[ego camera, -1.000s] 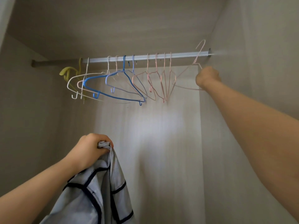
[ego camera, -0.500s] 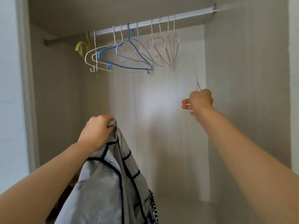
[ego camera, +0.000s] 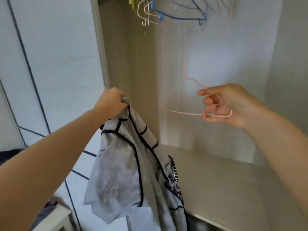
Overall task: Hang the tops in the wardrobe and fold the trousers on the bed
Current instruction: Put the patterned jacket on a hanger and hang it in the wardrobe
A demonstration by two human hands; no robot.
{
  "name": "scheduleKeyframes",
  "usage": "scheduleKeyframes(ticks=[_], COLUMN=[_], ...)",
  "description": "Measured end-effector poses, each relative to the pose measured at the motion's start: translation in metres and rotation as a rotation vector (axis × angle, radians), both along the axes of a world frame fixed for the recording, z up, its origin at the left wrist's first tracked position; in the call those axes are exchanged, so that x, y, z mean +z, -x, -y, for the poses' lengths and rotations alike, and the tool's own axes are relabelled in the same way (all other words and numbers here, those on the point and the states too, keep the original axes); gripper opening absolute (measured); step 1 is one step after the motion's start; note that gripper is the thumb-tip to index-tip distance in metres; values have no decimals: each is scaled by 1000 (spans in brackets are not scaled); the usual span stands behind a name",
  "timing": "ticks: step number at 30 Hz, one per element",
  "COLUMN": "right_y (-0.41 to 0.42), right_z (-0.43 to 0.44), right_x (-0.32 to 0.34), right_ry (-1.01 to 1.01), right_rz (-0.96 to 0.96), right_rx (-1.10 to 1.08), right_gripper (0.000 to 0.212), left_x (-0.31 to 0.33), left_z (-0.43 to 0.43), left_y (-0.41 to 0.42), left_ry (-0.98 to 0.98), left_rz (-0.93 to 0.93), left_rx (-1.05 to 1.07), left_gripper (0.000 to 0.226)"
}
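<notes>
Head view: at centre-left of the frame the left hand (ego camera: pixel 110 101) is clenched round a bunched edge of the grey top with black piping (ego camera: pixel 126 164). The top hangs from the fist down to the bottom edge, in front of the open wardrobe's pale shelf (ego camera: pixel 233 174). At centre-right the right hand (ego camera: pixel 228 104) grasps one shoulder end of a pink wire hanger (ego camera: pixel 185 112), fingers curled round the wire and the index finger stretched out. The hanger's free end points towards the top but does not touch it, and its hook is blurred.

The step in hand looks to be dressing the hanger. The top is held in a crumpled bunch, so the neckline probably has to be found and opened first; which part the fist holds cannot be told. It would be best to feed the free shoulder end through the neck opening and seat one shoulder, then the other, keeping the thin wire from snagging the piping. The fist should let go only once the cloth sits evenly.

The blue hanger (ego camera: pixel 180 18) and white hangers (ego camera: pixel 143 15) crowd the top edge, so a gap to their right would suit. No trousers can be made out.
</notes>
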State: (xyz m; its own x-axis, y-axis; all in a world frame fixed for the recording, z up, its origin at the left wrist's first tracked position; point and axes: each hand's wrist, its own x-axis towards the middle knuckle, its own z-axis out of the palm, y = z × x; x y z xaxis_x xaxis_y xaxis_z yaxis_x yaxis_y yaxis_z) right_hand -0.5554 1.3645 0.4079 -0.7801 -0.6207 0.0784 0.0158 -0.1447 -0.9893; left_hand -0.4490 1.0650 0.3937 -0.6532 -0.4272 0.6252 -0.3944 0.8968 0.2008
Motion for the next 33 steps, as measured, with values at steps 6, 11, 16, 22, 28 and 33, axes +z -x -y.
scheduleKeyframes(ticks=[6, 11, 16, 22, 28, 33], right_y=[-34, -48, -54, -51, -40, -34], right_z=[15, 24, 47, 88, 138, 176], right_x=[4, 7, 1, -18, -46, -64], right_ry=[-71, -120, -172, -218, -239, -211], right_rz=[-56, -117, -101, -65, 44, 83], right_rx=[260, 530, 741, 862, 1003, 1169], right_gripper=[13, 15, 13, 15, 15, 16], left_x=[-9, -14, -30, -54, -69, -75], left_z=[26, 44, 56, 70, 89, 104], left_y=[-78, -132, -177, -210, -225, -229], left_ry=[-108, -180, -216, -228, -334, -462], left_rz=[104, 201, 272, 258, 125, -77], left_rx=[201, 357, 481, 577, 619, 587], left_gripper=[23, 12, 20, 22, 14, 23])
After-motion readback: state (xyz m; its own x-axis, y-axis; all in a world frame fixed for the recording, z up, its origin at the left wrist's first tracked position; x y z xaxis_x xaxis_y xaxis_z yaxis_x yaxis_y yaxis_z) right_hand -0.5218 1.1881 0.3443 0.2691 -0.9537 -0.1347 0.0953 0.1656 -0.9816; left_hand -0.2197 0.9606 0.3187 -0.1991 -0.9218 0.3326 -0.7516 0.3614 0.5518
